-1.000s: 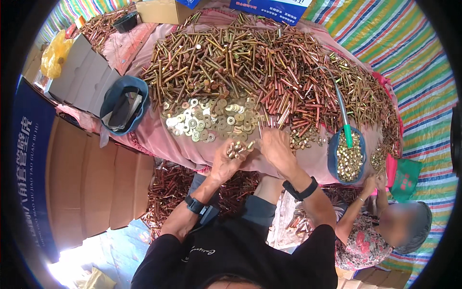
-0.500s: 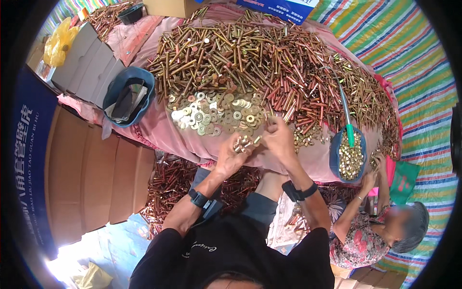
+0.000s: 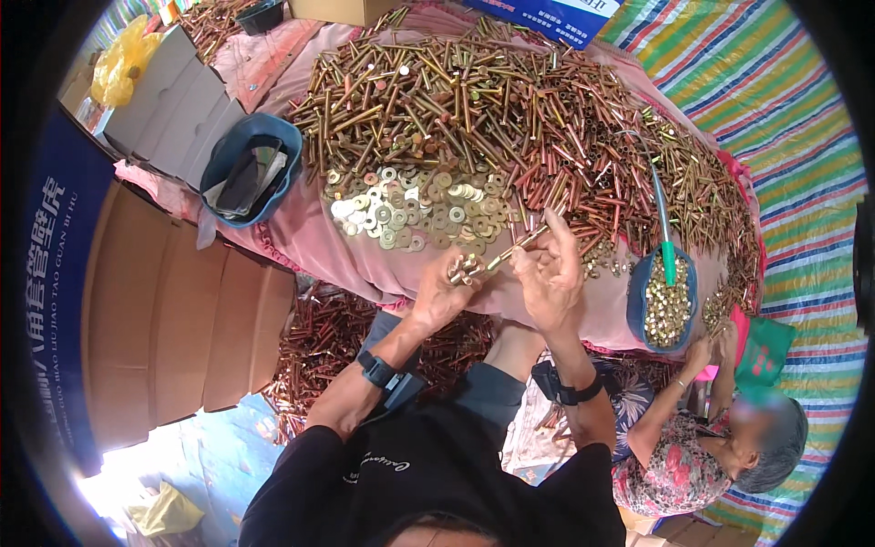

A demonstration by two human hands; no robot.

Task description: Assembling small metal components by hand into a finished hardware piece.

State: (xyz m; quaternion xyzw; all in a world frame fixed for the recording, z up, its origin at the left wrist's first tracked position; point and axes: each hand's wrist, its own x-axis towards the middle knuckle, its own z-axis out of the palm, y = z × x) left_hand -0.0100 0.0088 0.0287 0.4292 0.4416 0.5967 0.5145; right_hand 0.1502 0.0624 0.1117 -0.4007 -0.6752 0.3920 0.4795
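My left hand (image 3: 437,294) is closed around a small bundle of metal anchor bolts (image 3: 465,270), their ends pointing up out of the fingers. To its right, a long brass-coloured bolt (image 3: 519,248) slants between my two hands. My right hand (image 3: 552,281) has that bolt between thumb and fingers, with the forefinger stretched up along its far end. Just beyond my hands lies a heap of flat round washers (image 3: 401,211). Behind it is a large pile of bolts (image 3: 410,109), and reddish sleeves (image 3: 565,173) lie to the right.
A blue tub of small nuts (image 3: 667,310) with a green-handled tool (image 3: 668,263) stands at the right. Beside it a co-worker's hands (image 3: 711,345) handle small parts. Another blue tub (image 3: 284,150) holds dark items at the left. Cardboard boxes (image 3: 191,310) stand nearer left.
My right hand has risen slightly and turned, its fingers now straighter, and the long bolt shows plainly between my hands. My left hand stays almost in place. The view has shifted a little.
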